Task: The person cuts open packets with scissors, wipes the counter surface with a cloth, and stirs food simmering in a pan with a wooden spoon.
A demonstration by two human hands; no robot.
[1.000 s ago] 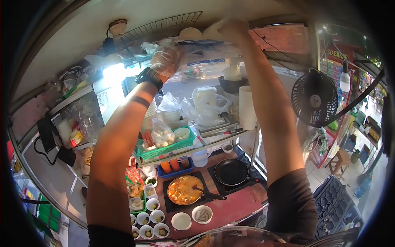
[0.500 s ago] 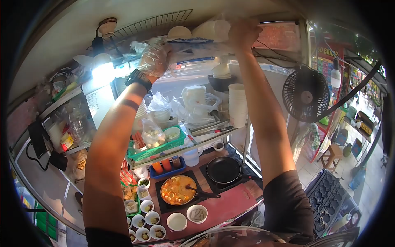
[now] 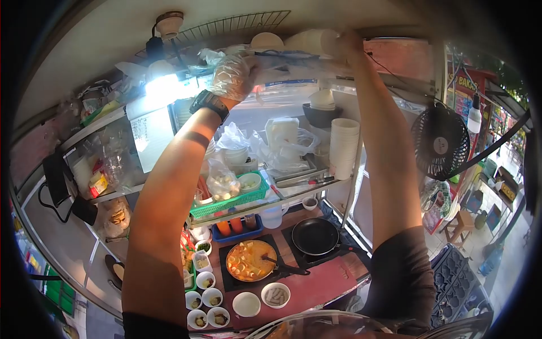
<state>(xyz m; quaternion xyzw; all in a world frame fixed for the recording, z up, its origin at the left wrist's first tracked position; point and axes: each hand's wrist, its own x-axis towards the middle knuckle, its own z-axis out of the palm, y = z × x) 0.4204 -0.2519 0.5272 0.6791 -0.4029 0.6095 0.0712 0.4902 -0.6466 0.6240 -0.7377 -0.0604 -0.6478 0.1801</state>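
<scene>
Both my arms reach up to the top shelf. My left hand (image 3: 235, 77), in a clear plastic glove, has its fingers bent at the edge of a clear plastic package (image 3: 293, 69); whether it grips the package is unclear. My right hand (image 3: 350, 46) is blurred beside a stack of white cups (image 3: 311, 42) lying on its side, and its fingers are hard to make out. A white round bowl (image 3: 267, 42) sits between the hands on the top shelf.
Below are a green basket (image 3: 228, 204), upright cups (image 3: 343, 148), a pan of orange soup (image 3: 251, 260), an empty black pan (image 3: 315, 236) and several small bowls (image 3: 246, 304). A lit bulb (image 3: 162, 79) hangs left; a black fan (image 3: 440, 141) is at right.
The view has swung, so the whole scene sits further right than half a second ago. My hands remain at the top shelf, and the sideways cup stack shows more clearly beside my right hand.
</scene>
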